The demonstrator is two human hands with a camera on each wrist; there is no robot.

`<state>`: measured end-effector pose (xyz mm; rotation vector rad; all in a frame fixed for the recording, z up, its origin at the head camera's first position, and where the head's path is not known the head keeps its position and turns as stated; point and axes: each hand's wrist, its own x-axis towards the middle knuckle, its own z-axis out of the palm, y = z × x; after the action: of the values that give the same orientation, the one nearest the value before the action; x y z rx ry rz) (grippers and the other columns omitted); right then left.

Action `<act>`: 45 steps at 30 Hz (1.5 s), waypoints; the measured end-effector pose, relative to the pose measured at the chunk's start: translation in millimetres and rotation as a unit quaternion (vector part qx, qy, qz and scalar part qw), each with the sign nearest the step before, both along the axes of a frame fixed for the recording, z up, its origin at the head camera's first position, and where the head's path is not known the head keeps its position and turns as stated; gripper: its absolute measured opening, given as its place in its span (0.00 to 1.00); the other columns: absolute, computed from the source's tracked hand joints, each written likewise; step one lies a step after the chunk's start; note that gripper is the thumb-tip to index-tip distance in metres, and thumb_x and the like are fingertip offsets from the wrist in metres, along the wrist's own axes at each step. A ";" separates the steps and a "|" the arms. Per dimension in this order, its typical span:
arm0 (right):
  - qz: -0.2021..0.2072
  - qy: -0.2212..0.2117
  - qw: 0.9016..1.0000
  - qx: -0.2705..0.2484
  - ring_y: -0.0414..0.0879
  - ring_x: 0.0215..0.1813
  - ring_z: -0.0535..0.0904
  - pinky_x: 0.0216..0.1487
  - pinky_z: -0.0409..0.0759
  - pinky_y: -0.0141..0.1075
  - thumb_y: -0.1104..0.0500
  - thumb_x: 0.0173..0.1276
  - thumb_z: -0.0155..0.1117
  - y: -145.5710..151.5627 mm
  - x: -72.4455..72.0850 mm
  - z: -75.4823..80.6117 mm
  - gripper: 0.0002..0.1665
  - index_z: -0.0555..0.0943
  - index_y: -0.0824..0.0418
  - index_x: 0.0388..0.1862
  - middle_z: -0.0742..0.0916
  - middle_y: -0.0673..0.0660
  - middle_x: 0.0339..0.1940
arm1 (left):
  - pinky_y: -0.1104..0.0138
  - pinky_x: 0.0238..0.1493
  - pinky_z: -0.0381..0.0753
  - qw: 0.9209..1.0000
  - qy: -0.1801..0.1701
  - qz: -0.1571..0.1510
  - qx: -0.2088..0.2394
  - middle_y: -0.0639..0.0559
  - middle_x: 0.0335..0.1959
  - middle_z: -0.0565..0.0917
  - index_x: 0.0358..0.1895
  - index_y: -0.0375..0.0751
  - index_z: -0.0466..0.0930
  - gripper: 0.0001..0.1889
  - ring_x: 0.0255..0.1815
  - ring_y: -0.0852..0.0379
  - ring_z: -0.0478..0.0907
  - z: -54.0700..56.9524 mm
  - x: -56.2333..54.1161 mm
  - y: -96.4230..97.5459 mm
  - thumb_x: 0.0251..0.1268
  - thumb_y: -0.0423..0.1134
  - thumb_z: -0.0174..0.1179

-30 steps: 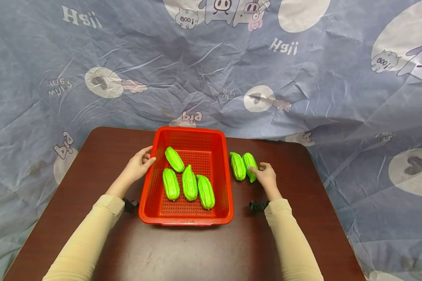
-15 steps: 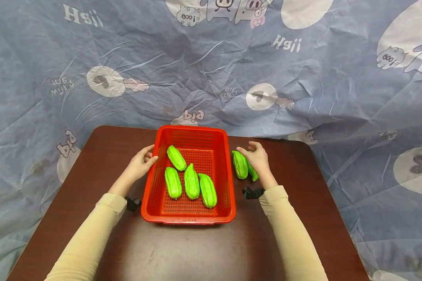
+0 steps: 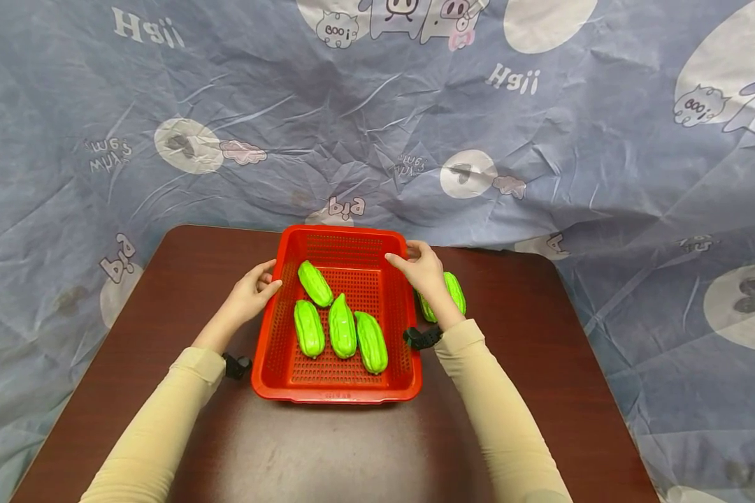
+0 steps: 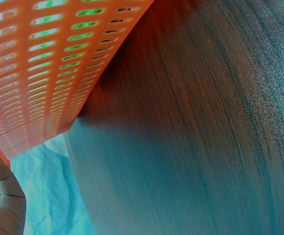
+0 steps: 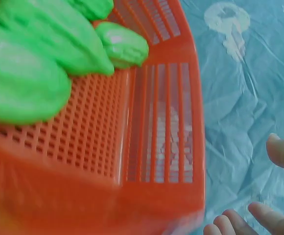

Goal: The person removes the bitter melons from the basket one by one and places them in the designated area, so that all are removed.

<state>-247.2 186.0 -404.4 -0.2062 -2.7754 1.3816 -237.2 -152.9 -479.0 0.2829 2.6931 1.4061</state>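
Note:
A red perforated plastic basket (image 3: 335,397) stands on the table, with several bright green ridged gourds (image 3: 314,283) lying inside. My left hand (image 3: 249,297) holds the basket's left rim, thumb on top and fingers against the outer side; in the left wrist view only part of that hand (image 4: 4,196) shows. My right hand (image 3: 424,274) is at the basket's far right corner, thumb over the rim. Its thumb and fingers are spread apart in the right wrist view. Two more gourds (image 3: 456,292) lie right of the basket, partly hidden by the right hand and wrist.
The brown wooden table (image 3: 528,335) extends to both sides and in front of the basket. Behind it hangs a wrinkled blue-grey cloth (image 3: 327,126) with cartoon prints. A black wrist strap (image 3: 423,338) sits close to the basket's right rim.
My right hand has left the two gourds on the table and moved left and away from me to the basket's right rim. The left hand keeps its place on the left rim.

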 end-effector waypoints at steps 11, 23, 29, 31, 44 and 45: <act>0.046 -0.008 0.999 -0.007 0.56 0.63 0.77 0.59 0.78 0.47 0.44 0.64 0.70 -51.9 -2.1 -14.7 0.41 0.71 0.61 0.70 0.79 0.61 0.64 | 0.63 0.38 0.74 1.000 -0.001 -0.006 -0.003 0.36 0.49 0.75 0.76 0.32 0.56 0.31 0.41 0.47 0.75 0.0 2.0 -1.2 0.77 0.40 0.52; 0.080 -0.029 0.996 0.006 0.57 0.64 0.76 0.61 0.76 0.47 0.44 0.64 0.71 -92.7 -2.8 -29.1 0.40 0.71 0.62 0.68 0.79 0.62 0.63 | 0.61 0.40 0.74 1.000 -0.003 -0.004 -0.002 0.35 0.50 0.74 0.76 0.33 0.56 0.31 0.42 0.46 0.75 1.7 2.8 -3.1 0.77 0.41 0.52; 0.098 -0.036 0.994 0.025 0.55 0.64 0.75 0.62 0.75 0.47 0.44 0.64 0.70 -111.9 -3.2 -40.9 0.39 0.71 0.62 0.68 0.79 0.62 0.63 | 0.62 0.40 0.75 1.000 -0.008 -0.003 0.004 0.36 0.49 0.74 0.76 0.33 0.56 0.31 0.43 0.46 0.75 0.8 2.0 -2.4 0.77 0.41 0.52; 0.102 -0.036 0.994 0.029 0.55 0.63 0.75 0.62 0.75 0.46 0.44 0.63 0.71 -116.6 -3.5 -44.9 0.39 0.72 0.62 0.67 0.79 0.63 0.62 | 0.63 0.39 0.75 1.000 -0.009 -0.003 0.005 0.36 0.49 0.74 0.76 0.33 0.56 0.31 0.42 0.46 0.75 0.3 1.9 -2.0 0.76 0.41 0.53; 0.119 -0.037 0.989 0.075 0.54 0.62 0.76 0.63 0.74 0.45 0.43 0.62 0.71 -130.0 -5.7 -59.7 0.39 0.73 0.63 0.66 0.80 0.61 0.62 | 0.64 0.39 0.75 1.000 -0.005 -0.002 0.006 0.36 0.48 0.75 0.75 0.33 0.57 0.30 0.42 0.47 0.75 -1.5 0.2 -1.0 0.76 0.40 0.53; 0.120 -0.036 0.989 0.077 0.54 0.62 0.76 0.63 0.74 0.44 0.42 0.62 0.71 -130.8 -6.0 -60.6 0.39 0.73 0.63 0.66 0.80 0.61 0.62 | 0.64 0.39 0.75 1.000 -0.004 -0.001 0.007 0.36 0.48 0.75 0.75 0.33 0.57 0.30 0.42 0.47 0.75 -1.7 0.2 -1.0 0.76 0.40 0.53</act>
<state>-253.3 55.2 -465.1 0.0871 -3.0334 1.2131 -237.0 -154.0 -480.6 0.2817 2.6771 1.4236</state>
